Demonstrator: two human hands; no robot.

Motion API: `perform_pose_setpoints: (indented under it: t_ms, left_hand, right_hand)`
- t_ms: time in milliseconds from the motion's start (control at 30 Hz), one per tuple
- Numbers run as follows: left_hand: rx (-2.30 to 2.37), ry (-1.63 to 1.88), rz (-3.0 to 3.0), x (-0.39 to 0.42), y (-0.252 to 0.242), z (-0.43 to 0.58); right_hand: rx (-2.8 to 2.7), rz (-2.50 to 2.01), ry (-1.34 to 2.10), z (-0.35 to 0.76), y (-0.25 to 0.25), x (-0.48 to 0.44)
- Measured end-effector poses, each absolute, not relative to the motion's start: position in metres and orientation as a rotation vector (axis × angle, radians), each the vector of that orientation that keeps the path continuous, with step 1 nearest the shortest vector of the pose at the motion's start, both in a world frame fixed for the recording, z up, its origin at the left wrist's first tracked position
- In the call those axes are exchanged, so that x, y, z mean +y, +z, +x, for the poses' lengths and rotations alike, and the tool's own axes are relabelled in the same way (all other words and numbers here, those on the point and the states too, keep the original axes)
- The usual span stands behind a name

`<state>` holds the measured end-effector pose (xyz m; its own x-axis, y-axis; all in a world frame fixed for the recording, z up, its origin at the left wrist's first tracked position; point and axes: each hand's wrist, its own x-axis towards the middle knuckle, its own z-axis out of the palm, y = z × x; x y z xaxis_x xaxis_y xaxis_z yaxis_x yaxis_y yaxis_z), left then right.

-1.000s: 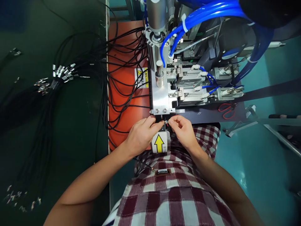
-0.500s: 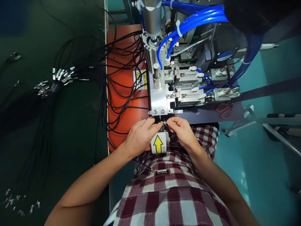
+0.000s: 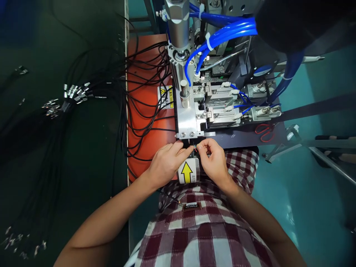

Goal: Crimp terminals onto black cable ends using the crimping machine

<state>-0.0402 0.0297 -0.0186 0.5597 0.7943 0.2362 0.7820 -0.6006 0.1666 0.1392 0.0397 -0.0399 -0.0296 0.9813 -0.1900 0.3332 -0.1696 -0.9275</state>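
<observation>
At the front end of the machine, small thin wires [image 3: 195,149], partly red, show between my fingertips. My right hand [image 3: 214,160] pinches them between thumb and index finger. My left hand [image 3: 167,161] is closed beside the metal block [image 3: 187,120], with its foremost fingertip touching the wires from the left. What lies under its curled fingers is hidden. Just below both hands is a white plate with a yellow arrow [image 3: 187,171].
Black cables [image 3: 144,111] cross the orange-red surface [image 3: 161,146] into the machine's left side. Bundled cables with silvery ends [image 3: 75,92] lie further left. Blue air hoses [image 3: 230,31] arch above. Red-handled scissors [image 3: 265,132] lie on the right, near pneumatic cylinders [image 3: 224,115].
My right hand has turned slightly, its fingers more bent, still pinching the wires. My left hand stays almost in place. The whole view has shifted a little.
</observation>
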Motion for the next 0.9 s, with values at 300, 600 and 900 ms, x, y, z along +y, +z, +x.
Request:
perform_pose_setpoints:
  t_ms: [300,600,900]
  left_hand:
    - [1.381,0.385,2.789,0.031,-0.019,-0.041]
    - [1.37,0.287,2.781,0.031,-0.016,-0.041]
    - [1.371,0.282,2.796,0.03,-0.016,-0.039]
  right_hand:
    - [-1.038,-1.394,1.78,0.145,-0.047,0.05]
    - [-1.076,-1.451,1.72,0.144,-0.045,0.049]
    - [-1.529,-1.577,1.058,0.139,-0.04,0.036]
